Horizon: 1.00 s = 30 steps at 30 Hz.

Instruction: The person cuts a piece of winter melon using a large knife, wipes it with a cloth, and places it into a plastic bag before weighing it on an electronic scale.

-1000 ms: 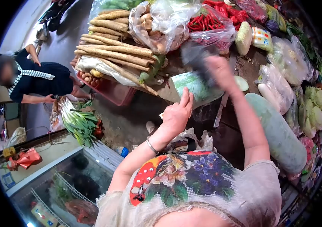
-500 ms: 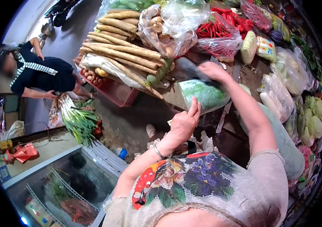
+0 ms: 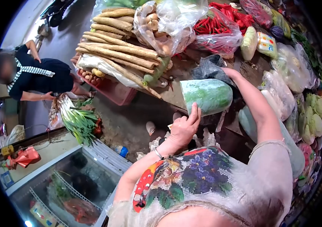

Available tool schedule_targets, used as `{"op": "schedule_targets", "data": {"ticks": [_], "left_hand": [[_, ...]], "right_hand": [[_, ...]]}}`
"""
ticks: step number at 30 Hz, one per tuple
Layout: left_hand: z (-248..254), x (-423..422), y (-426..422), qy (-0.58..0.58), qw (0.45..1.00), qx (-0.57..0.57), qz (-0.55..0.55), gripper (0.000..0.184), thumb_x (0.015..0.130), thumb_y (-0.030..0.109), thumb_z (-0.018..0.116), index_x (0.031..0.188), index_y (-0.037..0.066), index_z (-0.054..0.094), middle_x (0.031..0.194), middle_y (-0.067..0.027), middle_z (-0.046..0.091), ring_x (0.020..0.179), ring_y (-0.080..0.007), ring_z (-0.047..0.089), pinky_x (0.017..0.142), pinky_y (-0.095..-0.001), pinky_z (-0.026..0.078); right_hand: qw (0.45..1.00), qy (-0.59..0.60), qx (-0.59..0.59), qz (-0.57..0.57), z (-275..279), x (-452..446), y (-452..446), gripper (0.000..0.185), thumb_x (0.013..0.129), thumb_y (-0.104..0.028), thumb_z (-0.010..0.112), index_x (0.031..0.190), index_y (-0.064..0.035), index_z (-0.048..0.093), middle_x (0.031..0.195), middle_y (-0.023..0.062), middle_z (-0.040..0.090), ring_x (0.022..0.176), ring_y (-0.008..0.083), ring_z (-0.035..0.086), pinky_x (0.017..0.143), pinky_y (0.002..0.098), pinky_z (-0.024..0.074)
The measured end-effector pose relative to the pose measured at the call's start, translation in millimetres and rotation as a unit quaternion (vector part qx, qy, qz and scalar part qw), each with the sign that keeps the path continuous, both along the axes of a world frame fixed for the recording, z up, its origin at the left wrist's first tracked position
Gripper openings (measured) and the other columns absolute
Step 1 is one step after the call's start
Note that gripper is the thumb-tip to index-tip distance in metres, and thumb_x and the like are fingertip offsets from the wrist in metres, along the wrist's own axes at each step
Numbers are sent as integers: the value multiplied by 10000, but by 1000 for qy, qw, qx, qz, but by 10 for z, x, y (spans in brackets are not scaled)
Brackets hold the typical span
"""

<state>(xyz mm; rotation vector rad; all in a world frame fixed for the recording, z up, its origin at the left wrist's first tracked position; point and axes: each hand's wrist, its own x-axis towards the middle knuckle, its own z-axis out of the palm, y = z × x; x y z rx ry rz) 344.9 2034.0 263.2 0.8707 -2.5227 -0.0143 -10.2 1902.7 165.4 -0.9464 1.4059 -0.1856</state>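
A cut piece of green winter melon (image 3: 208,96) lies on its side on the table, its flat cut end facing left. My left hand (image 3: 184,128) is at the near left side of the piece, two fingers stretched out with their tips against its rind. A dark grey cloth (image 3: 213,68) is bunched behind the melon's far right side, and my right hand (image 3: 229,73) grips it, with the fingers partly hidden by the cloth. Under my right arm a larger, long winter melon (image 3: 291,151) lies, partly covered by the arm.
Long brown yams (image 3: 119,53) are stacked at the back left, beside bagged onions (image 3: 152,24) and red chillies (image 3: 210,25). Cabbages (image 3: 314,113) lie on the right. A person (image 3: 41,77) stands at the far left near leeks (image 3: 76,119), above a glass-topped freezer (image 3: 70,189).
My right hand and the cloth have moved from above the melon piece to its far right side, uncovering its top. My left hand stays against the rind.
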Motion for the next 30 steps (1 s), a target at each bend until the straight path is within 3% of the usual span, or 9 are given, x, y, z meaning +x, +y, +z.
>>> {"op": "schedule_targets", "data": {"ticks": [5,10,15,19,22,24,26,29,30], "left_hand": [[26,-35,-148,4,999,38,0,412,780,119,631,1190,82,614,1303,-121,584,506,-152,546,457,-280,442],[203,-111,-476,55,983,175,14,443,743,131,702,1171,65,605,1280,-140,575,725,-244,687,578,-314,549],[290,-159,-663,61,970,235,-3,405,784,108,693,1178,88,600,1266,-92,581,896,-303,670,676,-367,559],[337,-195,-699,38,966,255,-10,489,730,144,775,1181,82,597,1269,-117,573,919,-314,664,692,-364,555],[312,-193,-705,32,972,232,-23,468,752,134,759,1188,82,598,1268,-127,571,946,-321,658,702,-367,556],[320,-212,-671,39,973,229,-1,454,765,126,745,1193,84,600,1271,-129,570,971,-320,654,715,-374,558],[334,-184,-605,21,976,215,-5,427,789,115,714,1199,85,601,1285,-133,567,984,-322,653,712,-364,566],[339,-145,-515,26,978,206,-5,427,787,112,714,1199,91,603,1297,-134,563,984,-316,658,718,-357,570],[349,-140,-493,24,977,212,-1,439,779,117,725,1199,93,603,1301,-134,562,980,-309,662,717,-353,572]], "right_hand": [[964,-58,25,-258,9,-81,429,365,943,-250,511,1157,28,610,1035,79,659,922,181,599,857,310,459],[817,-78,-79,-566,43,300,948,386,964,-232,494,1230,38,569,1125,86,642,990,182,591,905,300,447],[822,65,-346,-448,610,881,1280,447,987,-225,467,1351,33,485,1311,142,565,1220,216,502,1044,312,364],[783,280,-451,-325,792,1115,1264,363,977,-250,518,1320,-150,580,1285,216,548,1256,321,467,1043,354,366],[853,214,-357,-315,633,733,1042,356,972,-255,533,1274,-84,608,1220,192,596,1160,261,537,994,330,403],[855,25,-288,-430,518,600,923,341,941,-235,578,1171,4,655,1041,71,692,953,132,601,879,284,461],[877,-13,-215,-429,40,267,873,304,923,-222,597,1130,-17,685,1048,57,697,940,143,612,861,289,471],[898,31,-229,-375,-29,-24,770,277,901,-210,627,1113,-48,699,1049,58,704,928,148,621,860,295,476],[881,140,-244,-381,-25,-151,730,258,885,-190,642,1111,-83,705,1014,65,709,937,165,631,857,319,486]]}}
